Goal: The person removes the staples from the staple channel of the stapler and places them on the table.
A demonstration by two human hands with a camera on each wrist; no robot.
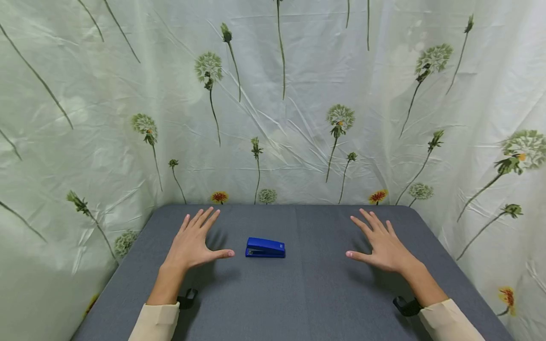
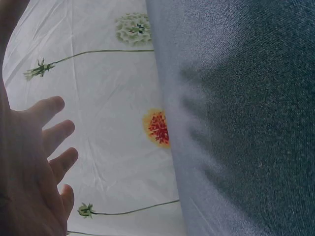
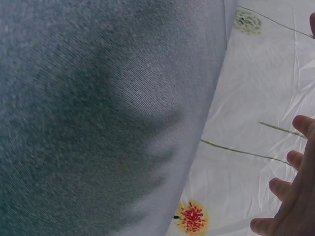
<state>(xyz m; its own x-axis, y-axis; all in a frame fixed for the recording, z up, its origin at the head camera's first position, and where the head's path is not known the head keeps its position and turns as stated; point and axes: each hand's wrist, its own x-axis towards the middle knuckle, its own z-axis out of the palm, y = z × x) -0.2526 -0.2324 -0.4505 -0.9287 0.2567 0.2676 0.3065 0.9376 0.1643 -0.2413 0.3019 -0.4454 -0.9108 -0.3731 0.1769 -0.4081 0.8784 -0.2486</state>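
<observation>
A blue stapler lies on the grey cloth-covered table, left of the middle in the head view. To its left, my left hand hovers above the cloth, fingers spread and thumb pointing toward the stapler without touching it. Farther off on the right side, my right hand is also held over the table with its fingers spread, holding nothing. The left wrist view shows part of the left hand, and the right wrist view shows fingertips of the right hand. Neither wrist view shows the stapler.
The grey table ends at a far edge against a pale curtain printed with dandelions and flowers. The curtain also hangs along both sides. A black band sits on the left wrist and another black band on the right.
</observation>
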